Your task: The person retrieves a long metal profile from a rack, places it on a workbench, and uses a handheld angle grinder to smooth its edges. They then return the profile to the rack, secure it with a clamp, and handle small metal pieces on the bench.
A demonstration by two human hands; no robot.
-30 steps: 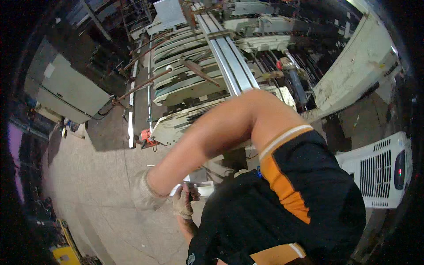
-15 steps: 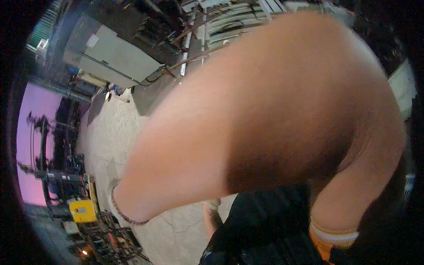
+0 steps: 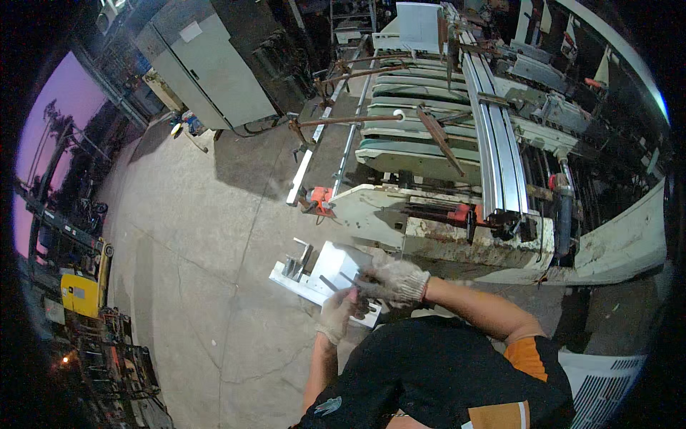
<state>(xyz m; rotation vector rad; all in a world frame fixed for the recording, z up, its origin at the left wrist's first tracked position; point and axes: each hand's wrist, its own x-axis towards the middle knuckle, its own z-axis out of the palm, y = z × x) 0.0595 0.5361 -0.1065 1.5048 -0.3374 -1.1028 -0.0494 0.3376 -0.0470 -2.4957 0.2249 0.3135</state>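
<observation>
Both of my hands wear pale work gloves and are close together in front of my chest. My left hand [image 3: 336, 311] is closed on a small tool with a red part [image 3: 352, 294], and thin dark rods stick out of it. Beside it, my right hand [image 3: 396, 279] is smeared by motion, its fingers hard to make out; whether it touches the tool cannot be told. A white metal bracket [image 3: 330, 266] with a box-shaped block and a flat slotted base lies just beyond my hands, partly covered by them. A bent metal handle [image 3: 304, 252] stands at its left end.
Ahead on the right stands a large machine with green-grey slats [image 3: 418, 129] and aluminium rails [image 3: 493, 136]. An orange-red clamp-like part [image 3: 319, 201] sits at a rail's end. A grey cabinet [image 3: 214, 79] is behind, a yellow machine [image 3: 82, 294] at left, concrete floor [image 3: 193, 236] between.
A bare arm filled most of the view before. It has swung down out of the way, and my gloved right hand is now beside the left, with the white bracket visible.
</observation>
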